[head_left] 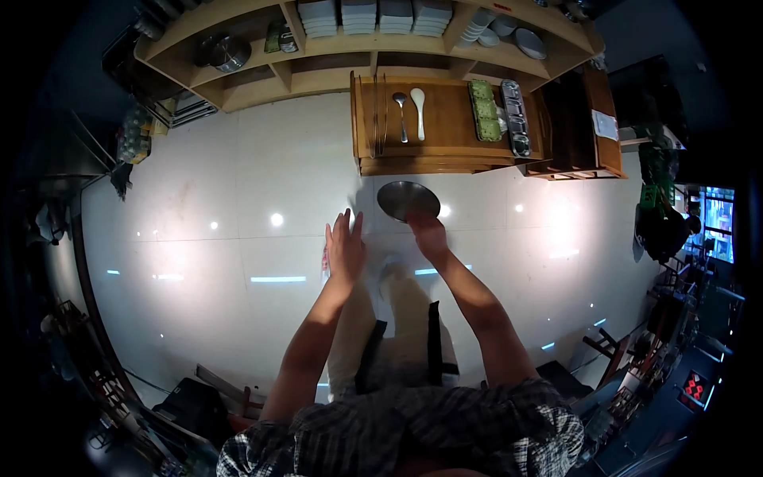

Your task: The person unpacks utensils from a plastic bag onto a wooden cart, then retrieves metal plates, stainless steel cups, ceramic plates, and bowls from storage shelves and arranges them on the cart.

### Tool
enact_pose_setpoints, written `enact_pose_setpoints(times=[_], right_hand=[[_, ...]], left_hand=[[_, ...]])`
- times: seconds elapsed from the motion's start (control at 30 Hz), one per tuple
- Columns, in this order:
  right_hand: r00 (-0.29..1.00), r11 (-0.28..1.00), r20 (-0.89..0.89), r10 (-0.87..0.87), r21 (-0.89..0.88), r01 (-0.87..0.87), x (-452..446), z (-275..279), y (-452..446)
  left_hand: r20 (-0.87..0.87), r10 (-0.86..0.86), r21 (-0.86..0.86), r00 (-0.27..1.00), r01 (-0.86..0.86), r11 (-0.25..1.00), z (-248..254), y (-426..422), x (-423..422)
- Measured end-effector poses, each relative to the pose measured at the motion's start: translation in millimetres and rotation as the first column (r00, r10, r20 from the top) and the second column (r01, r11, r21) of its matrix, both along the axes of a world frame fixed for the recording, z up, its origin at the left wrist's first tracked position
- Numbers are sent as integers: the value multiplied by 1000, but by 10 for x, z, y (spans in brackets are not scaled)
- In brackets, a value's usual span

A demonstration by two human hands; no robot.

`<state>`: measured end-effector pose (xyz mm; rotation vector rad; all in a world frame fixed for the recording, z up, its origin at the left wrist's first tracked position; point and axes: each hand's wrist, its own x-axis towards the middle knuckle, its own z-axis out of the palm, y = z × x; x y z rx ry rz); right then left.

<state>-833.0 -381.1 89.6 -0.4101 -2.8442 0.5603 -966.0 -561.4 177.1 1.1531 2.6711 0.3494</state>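
A round metal dish (404,199) is held out over the pale floor, just in front of the wooden cabinet. My right hand (427,232) grips its near right edge, the thumb side over the rim. To the left of it my left hand (346,245) is raised with its fingers apart and nothing in them. On the cabinet top (449,119) lie a metal spoon (402,118) and a white spoon (419,114) side by side. A green compartment tray (485,111) and a metal compartment tray (515,118) stand at its right part.
Behind the cabinet, a wooden shelf (334,79) holds stacked white dishes (358,16), metal bowls (230,53) and white plates (530,43). A person (668,232) is at the far right. Chairs and a black box (195,409) stand near the lower edges.
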Motion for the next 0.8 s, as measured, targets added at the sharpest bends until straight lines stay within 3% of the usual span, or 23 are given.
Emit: enact_pose_setpoints(times=[0.03,0.2,0.27,0.4,0.47,0.5,0.57,0.7,0.8], right_hand=[[998,1000,58,-13,17,12,-80,-219,61],[999,998,23,-34,50,33,-501,-1177,288],[982,991,-178,-64,101,82,-738,-1376,402],[993,976,-55,-104,189,112,-1153,-1912,477],[950,959,-287,-118,216,185,-1351,-2152,499],[953,961,-282,-115,211,179,-1427,-2261,506],[977,960,-60,-205,185,212,-1561,-2440,535],[989,959,-51,-140,242,148,-1636,-2674,530],[987,985,45,-153,88,148,-1633,-2628,465]], left_hand=[[17,20,7,1000,-20,1000,-163,-14,-8],[89,77,-34,993,-75,997,-955,-84,19],[115,109,-4,987,-109,994,-1187,-88,31],[102,100,58,990,-107,993,-1601,-136,-38],[111,85,138,990,-100,985,-1735,-151,-109],[116,90,132,989,-105,986,-1774,-160,-136],[77,93,205,993,-107,973,-1864,-140,-234],[33,89,229,995,-94,969,-2057,-145,-345],[75,76,233,994,-92,968,-2043,-151,-359]])
